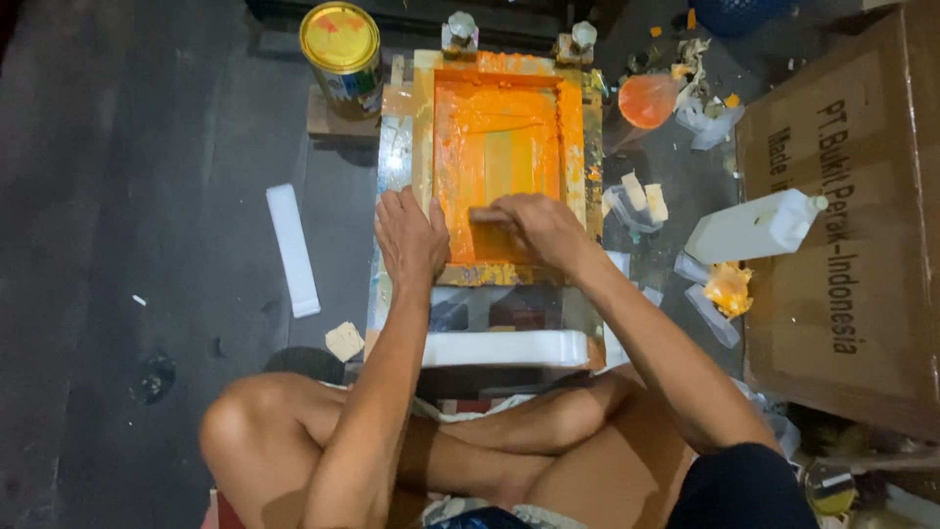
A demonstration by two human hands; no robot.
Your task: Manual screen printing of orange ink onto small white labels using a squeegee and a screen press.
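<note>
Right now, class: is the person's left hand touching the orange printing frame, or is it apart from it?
Touching. The head view shows the left hand lying flat on the near left edge of the orange printing frame, with no gap visible beneath the palm.

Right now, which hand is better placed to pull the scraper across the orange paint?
The right hand, probably: it already grips the squeegee inside the orange-inked screen frame. The left hand lies flat on the frame's edge.

Orange-inked screen frame (501,157) flat on table, squeegee (488,215) near its btm edge
</note>
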